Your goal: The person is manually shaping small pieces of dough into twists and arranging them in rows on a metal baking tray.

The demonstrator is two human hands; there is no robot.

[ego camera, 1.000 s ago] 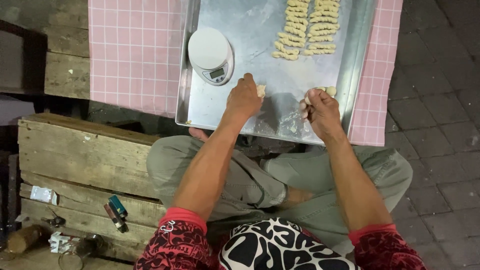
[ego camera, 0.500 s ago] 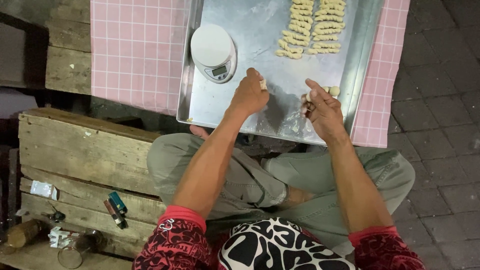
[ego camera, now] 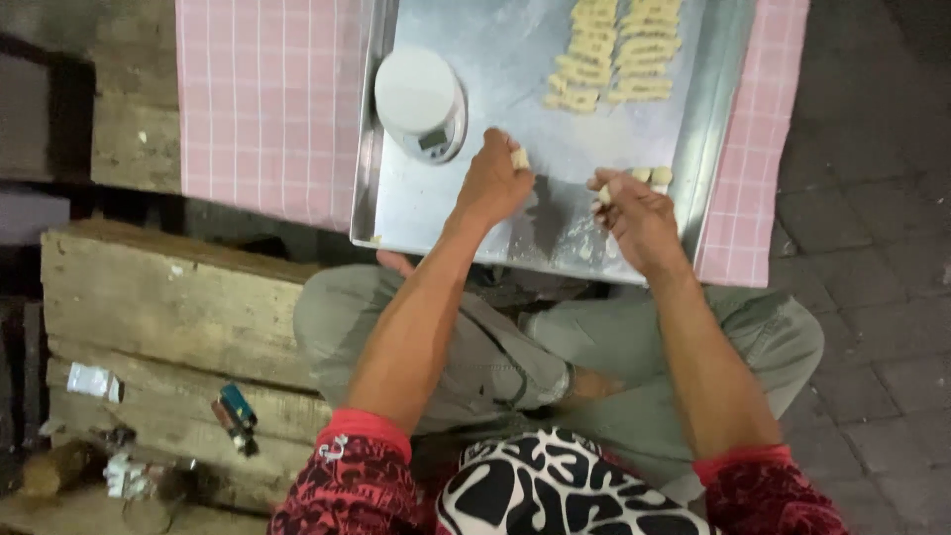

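Hands over metal tray point(ego camera: 396, 213). Left hand point(ego camera: 495, 183) pinches small dough piece point(ego camera: 519, 158) at fingertips. Right hand point(ego camera: 639, 213) curls around another dough bit point(ego camera: 604, 194); 2 dough pieces point(ego camera: 651, 175) just beyond it. Round scale point(ego camera: 420, 103) beyond left hand. Shaped dough rows point(ego camera: 614, 52) farther off.

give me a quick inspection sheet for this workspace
surface: metal tray on a pink checked cloth
job's things: rows of shaped dough pieces at the tray's far end; loose dough bits by the right hand
clutter: round white scale on the tray; two lighters on the wooden pallet
grippers: left hand pinches a small dough piece; right hand holds dough at its fingertips
cables: nothing seen
surroundings: paved ground on the right; person sits cross-legged
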